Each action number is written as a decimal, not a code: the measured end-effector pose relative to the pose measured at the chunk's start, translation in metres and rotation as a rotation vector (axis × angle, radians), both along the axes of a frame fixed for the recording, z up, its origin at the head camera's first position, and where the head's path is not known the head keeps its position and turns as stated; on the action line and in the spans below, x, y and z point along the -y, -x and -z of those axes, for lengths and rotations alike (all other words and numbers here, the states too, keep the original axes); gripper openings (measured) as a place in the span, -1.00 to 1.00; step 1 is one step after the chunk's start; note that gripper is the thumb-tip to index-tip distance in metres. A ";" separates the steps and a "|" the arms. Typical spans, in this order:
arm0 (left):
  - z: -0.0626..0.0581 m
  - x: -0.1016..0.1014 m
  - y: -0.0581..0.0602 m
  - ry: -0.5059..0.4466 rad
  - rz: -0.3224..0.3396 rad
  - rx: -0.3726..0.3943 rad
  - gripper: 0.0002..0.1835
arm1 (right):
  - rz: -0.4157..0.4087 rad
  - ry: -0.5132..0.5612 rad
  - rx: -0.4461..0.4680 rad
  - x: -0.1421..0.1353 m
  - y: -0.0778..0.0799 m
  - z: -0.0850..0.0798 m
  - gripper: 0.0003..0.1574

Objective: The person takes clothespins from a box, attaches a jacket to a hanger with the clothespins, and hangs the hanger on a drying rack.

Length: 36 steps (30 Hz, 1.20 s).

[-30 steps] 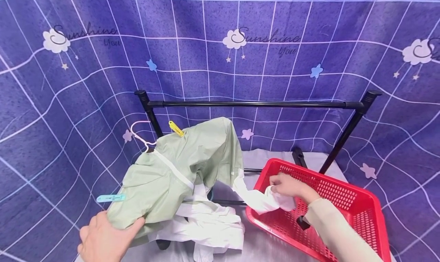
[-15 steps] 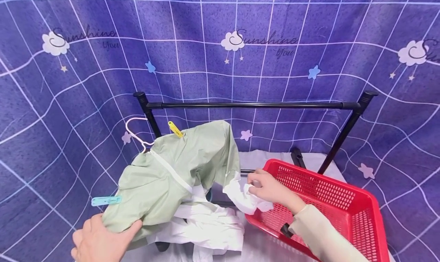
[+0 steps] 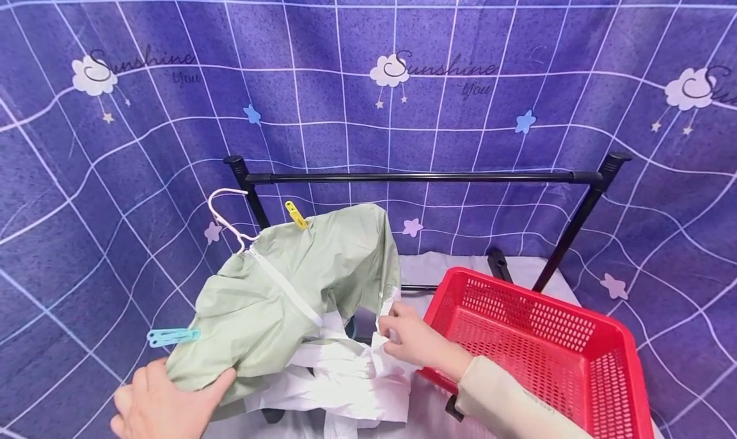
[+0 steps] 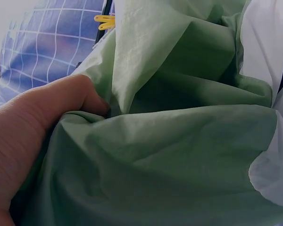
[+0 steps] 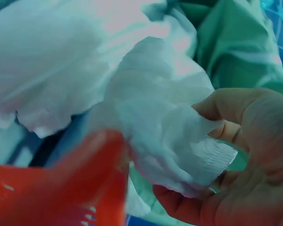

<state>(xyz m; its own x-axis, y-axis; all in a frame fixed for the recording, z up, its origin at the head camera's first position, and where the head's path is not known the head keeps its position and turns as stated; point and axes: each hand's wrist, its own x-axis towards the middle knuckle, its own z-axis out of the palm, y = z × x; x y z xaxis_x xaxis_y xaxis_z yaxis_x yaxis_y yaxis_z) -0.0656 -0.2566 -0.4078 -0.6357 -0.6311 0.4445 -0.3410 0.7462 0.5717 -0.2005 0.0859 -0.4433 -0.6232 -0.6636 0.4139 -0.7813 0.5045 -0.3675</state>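
Observation:
A light green and white zip jacket [image 3: 242, 311] hangs rumpled on a pale pink hanger [image 3: 227, 224], whose hook sticks out at the collar. My left hand [image 3: 167, 397] grips the green shoulder; in the left wrist view the thumb [image 4: 80, 96] presses into a fold and the other fingers are hidden under cloth. With my right hand [image 3: 417, 340] I pinch the white end of the other sleeve, and its ribbed cuff [image 5: 217, 157] shows between thumb and fingers in the right wrist view. A yellow clothespin [image 3: 296, 215] and a blue clothespin [image 3: 173, 336] are by the jacket's shoulders.
A red perforated basket [image 3: 624, 356] stands at the right, its near left rim under my right forearm. Behind the jacket rises a black clothes rack [image 3: 426, 177] with a crossbar. A purple grid-patterned curtain [image 3: 322, 132] closes off the back and sides.
My right hand has drawn the white sleeve end leftward from over the basket to beside the jacket's body. The left hand has shifted slightly left and keeps its grip; the hanger hook has tipped upward.

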 end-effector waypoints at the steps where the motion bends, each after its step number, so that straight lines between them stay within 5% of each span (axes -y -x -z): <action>1: 0.000 0.000 0.000 -0.001 0.003 0.003 0.04 | -0.001 -0.015 -0.003 0.002 -0.001 0.002 -0.69; 14: -0.004 -0.004 0.005 0.018 0.030 -0.032 0.03 | -0.025 -0.203 -0.057 0.030 -0.010 0.026 -0.70; 25: -0.005 -0.011 0.011 0.061 0.044 -0.061 -0.01 | 0.065 -0.397 -0.088 0.039 -0.016 0.045 -0.65; 36: -0.008 -0.013 0.015 0.053 0.084 0.050 -0.12 | 0.073 -0.531 -0.199 0.041 -0.026 0.051 -0.73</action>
<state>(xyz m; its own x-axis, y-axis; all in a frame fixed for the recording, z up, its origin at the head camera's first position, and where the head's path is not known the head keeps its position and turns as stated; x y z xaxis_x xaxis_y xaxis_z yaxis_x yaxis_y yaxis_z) -0.0805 -0.2434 -0.3994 -0.7076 -0.5510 0.4423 -0.3028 0.8021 0.5148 -0.1749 0.0448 -0.4941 -0.6189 -0.7711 0.1498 -0.7660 0.6346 0.1019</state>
